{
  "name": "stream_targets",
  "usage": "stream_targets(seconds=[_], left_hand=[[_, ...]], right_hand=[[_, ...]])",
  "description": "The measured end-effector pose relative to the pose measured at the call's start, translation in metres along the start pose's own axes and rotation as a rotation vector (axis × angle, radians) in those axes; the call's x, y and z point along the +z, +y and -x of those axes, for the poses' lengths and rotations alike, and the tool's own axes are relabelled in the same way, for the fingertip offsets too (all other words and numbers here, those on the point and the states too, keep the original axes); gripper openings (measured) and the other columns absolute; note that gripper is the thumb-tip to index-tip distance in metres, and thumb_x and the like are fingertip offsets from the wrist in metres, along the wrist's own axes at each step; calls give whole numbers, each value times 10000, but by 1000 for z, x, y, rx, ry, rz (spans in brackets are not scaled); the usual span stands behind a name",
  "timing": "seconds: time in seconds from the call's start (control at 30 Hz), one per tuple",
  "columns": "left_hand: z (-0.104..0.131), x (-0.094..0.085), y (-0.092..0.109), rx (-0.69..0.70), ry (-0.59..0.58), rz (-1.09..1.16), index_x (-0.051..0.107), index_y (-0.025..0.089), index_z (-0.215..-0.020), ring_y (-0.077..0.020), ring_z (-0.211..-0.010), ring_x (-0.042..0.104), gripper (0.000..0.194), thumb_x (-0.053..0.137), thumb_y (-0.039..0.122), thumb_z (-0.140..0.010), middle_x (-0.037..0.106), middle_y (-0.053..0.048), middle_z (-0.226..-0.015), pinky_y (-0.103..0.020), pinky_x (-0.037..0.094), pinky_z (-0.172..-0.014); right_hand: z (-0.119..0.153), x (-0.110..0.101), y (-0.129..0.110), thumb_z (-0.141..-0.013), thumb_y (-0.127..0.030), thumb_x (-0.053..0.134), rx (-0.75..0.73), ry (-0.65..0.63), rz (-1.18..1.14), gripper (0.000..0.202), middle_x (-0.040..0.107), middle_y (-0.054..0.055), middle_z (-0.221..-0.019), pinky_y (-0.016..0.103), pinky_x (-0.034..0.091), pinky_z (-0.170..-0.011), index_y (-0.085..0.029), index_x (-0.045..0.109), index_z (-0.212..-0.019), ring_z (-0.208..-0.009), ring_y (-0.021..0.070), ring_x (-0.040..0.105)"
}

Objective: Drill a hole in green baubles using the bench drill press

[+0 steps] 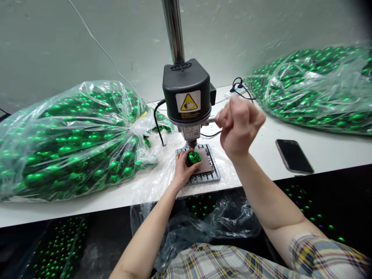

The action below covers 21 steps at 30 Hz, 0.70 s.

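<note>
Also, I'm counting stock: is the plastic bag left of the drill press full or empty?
Full: the plastic bag bulges with shiny green balls.

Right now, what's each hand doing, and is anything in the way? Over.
Left hand: gripping green ball on pink pad. Right hand: closed, raised at machine's lever. In the way: drill chuck close above ball, near left fingers.

housing (187, 81): matt black plastic | column (173, 35): glossy metal | bag (72, 143): clear plastic (rather crinkled) | ball (194, 157): glossy
</note>
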<state>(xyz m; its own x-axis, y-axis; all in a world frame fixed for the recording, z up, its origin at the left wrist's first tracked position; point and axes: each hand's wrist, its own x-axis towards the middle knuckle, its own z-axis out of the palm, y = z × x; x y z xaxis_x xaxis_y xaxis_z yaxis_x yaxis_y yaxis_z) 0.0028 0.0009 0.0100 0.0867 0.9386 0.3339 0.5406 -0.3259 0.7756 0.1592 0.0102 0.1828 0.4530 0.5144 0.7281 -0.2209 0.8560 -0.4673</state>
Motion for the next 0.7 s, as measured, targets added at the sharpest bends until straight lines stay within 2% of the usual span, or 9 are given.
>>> stream_targets(seconds=[0.17,0.23,0.3,0.37,0.43,0.5,0.57,0.63,0.7], left_hand=[[36,-21,26,-70,121,-98,659,232,-1149,-298,-1069,608,450,840,291,-742,687,-75,-1069,-436,493,-930],[64,-38,40,-68,-34,-159,652,240,-1113,-295,-1013,620,438,841,285,-720,685,-72,-1042,-416,507,-863],[93,-55,52,-29,-342,-195,652,254,-1130,-295,-998,634,497,876,319,-691,694,-71,-1072,-408,518,-841],[112,-71,58,1,-555,-244,663,254,-1157,-319,-1010,640,620,935,430,-628,704,-89,-1107,-431,526,-852],[114,-84,56,1,-587,-246,673,249,-1157,-333,-1018,646,665,924,551,-621,715,-103,-1110,-441,527,-859],[91,-98,45,-39,-441,-189,681,245,-1105,-298,-957,664,473,787,584,-792,728,-93,-1047,-405,524,-829],[47,-110,28,-117,-154,-149,678,234,-1021,-246,-842,664,247,554,443,-979,724,-74,-938,-366,510,-790],[-12,-119,8,-177,140,-182,683,218,-992,-253,-836,653,178,522,286,-955,700,-69,-868,-380,498,-840],[-73,-121,-10,-242,261,-90,686,202,-898,-287,-976,648,141,559,162,-854,698,-82,-881,-410,471,-965]], right_hand=[[-44,23,-9,-899,-474,690,335,-8,-9,555,341,-61,-431,264,189,-382,-216,414,-494,-372,58,295],[-48,23,-6,-889,-514,695,344,-22,2,559,350,-62,-433,262,190,-371,-217,419,-503,-369,56,289],[-46,21,-3,-876,-486,714,310,-32,-1,533,364,-61,-437,263,199,-363,-220,428,-513,-374,59,303],[-43,20,-2,-873,-441,717,276,-35,1,505,355,-63,-442,263,201,-358,-224,424,-525,-378,63,313],[-41,20,-2,-880,-396,703,257,-26,4,481,340,-64,-446,264,203,-357,-227,418,-532,-380,67,309],[-40,20,-3,-892,-356,677,251,-22,5,455,336,-58,-448,273,203,-361,-228,427,-534,-386,73,302],[-40,20,-3,-895,-329,662,244,-24,8,441,335,-49,-450,284,197,-365,-230,430,-533,-396,82,297],[-40,19,-3,-893,-328,663,242,-37,24,442,328,-43,-454,291,194,-366,-232,423,-534,-403,86,294],[-40,19,-3,-893,-325,657,248,-43,41,439,325,-40,-459,291,211,-365,-234,419,-535,-404,86,294]])
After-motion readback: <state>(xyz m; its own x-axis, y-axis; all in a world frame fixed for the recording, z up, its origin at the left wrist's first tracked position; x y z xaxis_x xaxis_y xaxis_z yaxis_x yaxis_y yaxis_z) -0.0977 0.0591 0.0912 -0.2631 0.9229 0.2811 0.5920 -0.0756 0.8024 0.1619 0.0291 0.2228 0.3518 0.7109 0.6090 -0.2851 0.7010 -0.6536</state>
